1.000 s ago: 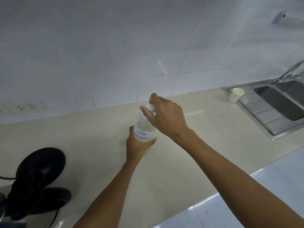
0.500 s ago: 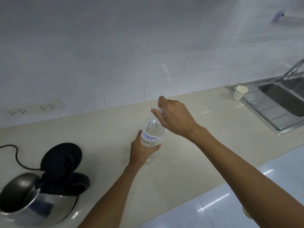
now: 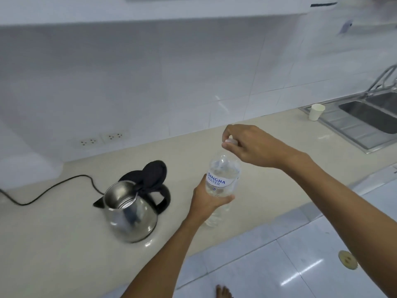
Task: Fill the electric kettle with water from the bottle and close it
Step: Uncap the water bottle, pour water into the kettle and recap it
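A clear plastic water bottle point(image 3: 223, 177) with a white and blue label stands upright above the counter, held around its middle by my left hand point(image 3: 207, 201). My right hand point(image 3: 247, 145) pinches the white cap point(image 3: 230, 143) at the bottle's top. To the left, a steel electric kettle point(image 3: 131, 214) sits on the counter with its black lid point(image 3: 153, 175) flipped up and its mouth open. Its black handle faces the bottle.
A black cord point(image 3: 53, 190) runs left from the kettle toward wall sockets point(image 3: 103, 139). A white paper cup point(image 3: 316, 112) stands by the steel sink point(image 3: 365, 119) at the far right. The counter edge point(image 3: 236, 235) drops to a tiled floor with a drain point(image 3: 347, 259).
The view has shifted left and up, bringing the whole kettle into sight. Both hands have stayed on the bottle, the right one still at the cap.
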